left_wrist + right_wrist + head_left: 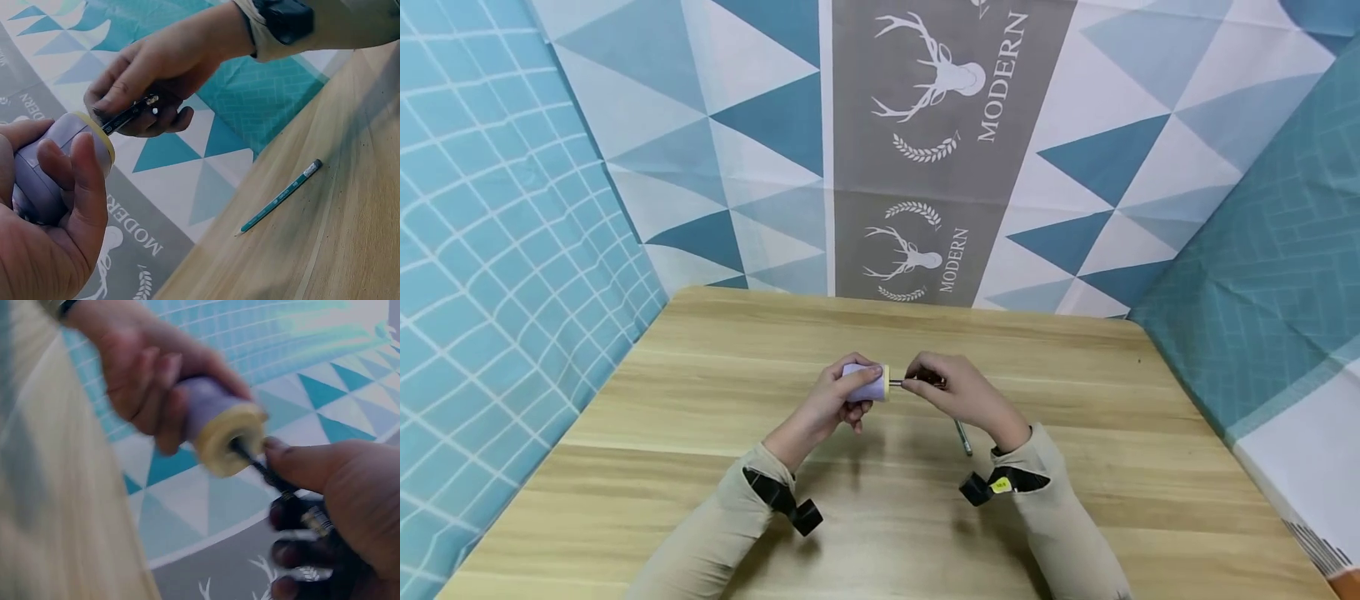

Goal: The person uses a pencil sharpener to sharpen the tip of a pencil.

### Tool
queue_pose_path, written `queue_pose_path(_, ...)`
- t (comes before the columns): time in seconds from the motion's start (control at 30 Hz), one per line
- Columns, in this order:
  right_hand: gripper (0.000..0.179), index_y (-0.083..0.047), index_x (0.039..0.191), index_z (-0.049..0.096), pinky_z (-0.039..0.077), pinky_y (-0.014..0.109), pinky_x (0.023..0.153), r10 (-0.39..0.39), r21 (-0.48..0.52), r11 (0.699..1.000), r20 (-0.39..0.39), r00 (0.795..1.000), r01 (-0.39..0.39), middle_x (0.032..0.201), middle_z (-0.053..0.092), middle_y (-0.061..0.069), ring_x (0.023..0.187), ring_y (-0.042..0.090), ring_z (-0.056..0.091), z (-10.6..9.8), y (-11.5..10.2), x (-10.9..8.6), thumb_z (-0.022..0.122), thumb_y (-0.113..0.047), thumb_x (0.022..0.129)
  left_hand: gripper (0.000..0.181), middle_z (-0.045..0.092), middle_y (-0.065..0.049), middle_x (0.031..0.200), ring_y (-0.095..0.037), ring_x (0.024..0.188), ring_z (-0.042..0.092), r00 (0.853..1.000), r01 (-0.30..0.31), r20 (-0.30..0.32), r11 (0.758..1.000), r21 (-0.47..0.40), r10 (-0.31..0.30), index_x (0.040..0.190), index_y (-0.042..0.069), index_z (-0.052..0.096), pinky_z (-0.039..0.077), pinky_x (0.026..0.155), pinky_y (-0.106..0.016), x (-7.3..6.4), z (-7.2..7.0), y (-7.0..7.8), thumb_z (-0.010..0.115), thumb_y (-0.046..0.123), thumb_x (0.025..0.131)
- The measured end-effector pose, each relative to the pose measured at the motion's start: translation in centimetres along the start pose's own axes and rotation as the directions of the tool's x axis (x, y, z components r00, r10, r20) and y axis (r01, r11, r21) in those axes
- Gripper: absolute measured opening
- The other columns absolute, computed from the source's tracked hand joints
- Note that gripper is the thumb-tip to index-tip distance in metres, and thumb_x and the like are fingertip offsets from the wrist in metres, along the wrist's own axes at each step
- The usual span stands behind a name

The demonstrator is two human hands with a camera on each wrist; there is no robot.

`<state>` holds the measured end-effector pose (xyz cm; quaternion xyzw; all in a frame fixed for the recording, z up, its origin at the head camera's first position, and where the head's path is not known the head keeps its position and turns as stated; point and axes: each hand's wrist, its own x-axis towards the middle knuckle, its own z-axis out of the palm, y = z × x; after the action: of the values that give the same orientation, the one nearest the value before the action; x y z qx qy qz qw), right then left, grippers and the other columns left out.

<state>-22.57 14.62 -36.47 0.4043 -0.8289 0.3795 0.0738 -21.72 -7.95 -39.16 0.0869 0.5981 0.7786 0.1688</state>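
Lilac cylinder (870, 389) tight in left hand (827, 405), slim dark pencil (122, 120) fast in right hand (964, 388).

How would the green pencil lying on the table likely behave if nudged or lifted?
The green pencil might roll if nudged, being slim and lying on its side with nothing against it. Its straight, slender shaft suggests it would lift stiff and light. The thin, exposed tip looks likeliest to snap.
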Motion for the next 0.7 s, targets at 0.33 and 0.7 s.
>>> queue_pose_path(0.33, 0.028, -0.005, 0.089, 0.067, 0.044, 0.022, 0.046, -0.563, -0.584, 0.706, -0.120, 0.817, 0.401, 0.070, 0.054, 0.000, 0.054, 0.009, 0.046, 1.5, 1.8, 0.2, 0.053, -0.024, 0.105, 0.010, 0.053, -0.006, 0.061, -0.007, 0.039, 0.043, 1.000, -0.001, 0.026, 1.000, -0.023, 0.002, 0.101, 0.014, 0.059, 0.048, 0.035, -0.024, 0.3, 0.3, 0.4, 0.062, 0.021, 0.094)
queue_pose_path(0.7, 0.030, -0.006, 0.077, 0.059, 0.033, 0.017, 0.037, -0.624, -0.521, 0.725, -0.220, 0.750, 0.451, 0.055, 0.048, -0.003, 0.044, 0.006, 0.038, 3.1, 2.0, 0.2, 0.051, -0.015, 0.103, 0.010, 0.053, -0.005, 0.061, -0.008, 0.040, 0.043, 0.998, 0.027, 0.056, 1.000, -0.014, -0.026, 0.097, 0.015, 0.057, 0.047, 0.036, -0.024, 0.0, 0.6, -0.3, 0.062, 0.024, 0.096)
